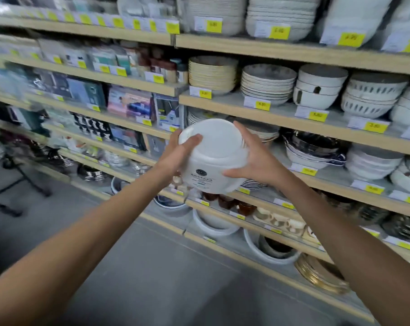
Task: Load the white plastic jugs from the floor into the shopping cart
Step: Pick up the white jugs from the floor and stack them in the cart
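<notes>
I have one white plastic jug (pixel 213 156) lifted off the floor, at the centre of the frame in front of the shelves (pixel 293 52) of bowls. My left hand (pixel 179 154) clamps its left flank and my right hand (pixel 255 158) its right flank, both grasping it, so it sits squarely between them, neither nearer. It is tipped, its long axis running from upper left to lower right. A round dark emblem and small lines of print face me, too blurred to read. Yellow shelf tags carry prices, unreadable. No shopping cart is in view
</notes>
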Tool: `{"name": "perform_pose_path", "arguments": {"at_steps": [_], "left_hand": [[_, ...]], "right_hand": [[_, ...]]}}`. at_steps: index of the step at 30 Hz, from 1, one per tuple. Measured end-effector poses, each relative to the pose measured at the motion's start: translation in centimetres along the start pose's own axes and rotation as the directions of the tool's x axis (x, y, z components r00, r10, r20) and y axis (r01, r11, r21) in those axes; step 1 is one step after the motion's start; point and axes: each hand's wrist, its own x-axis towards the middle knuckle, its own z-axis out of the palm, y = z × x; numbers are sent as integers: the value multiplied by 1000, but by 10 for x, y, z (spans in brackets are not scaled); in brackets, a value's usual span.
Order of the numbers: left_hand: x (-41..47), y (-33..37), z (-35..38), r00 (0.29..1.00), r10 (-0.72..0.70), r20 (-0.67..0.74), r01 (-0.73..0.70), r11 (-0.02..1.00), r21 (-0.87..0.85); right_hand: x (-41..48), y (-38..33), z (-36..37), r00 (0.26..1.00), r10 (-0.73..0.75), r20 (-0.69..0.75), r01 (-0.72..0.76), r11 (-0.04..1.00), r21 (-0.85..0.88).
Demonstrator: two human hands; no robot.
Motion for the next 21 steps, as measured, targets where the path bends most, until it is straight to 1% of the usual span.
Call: {"name": "perform_pose_path", "arguments": {"at_steps": [4,8,10,16,21], "left_hand": [[26,-8,-79,997,-3,-77,2,1000,-9],[54,-20,-143,990,-64,-122,61,998,-29],[70,-27,-172,982,-85,-166,75,995,-67],[139,-53,-261,949,-145,-278,121,987,-103],[211,-67,-341,894,-235,-381,179,968,-179]], "right_hand": [[64,-29,65,997,-65,38,65,998,-1],[119,-50,117,991,-81,109,78,996,31],[151,-56,143,984,-100,149,98,995,22],[261,-70,228,934,-179,308,161,984,81],[371,-82,305,890,-228,395,204,974,102]]}}
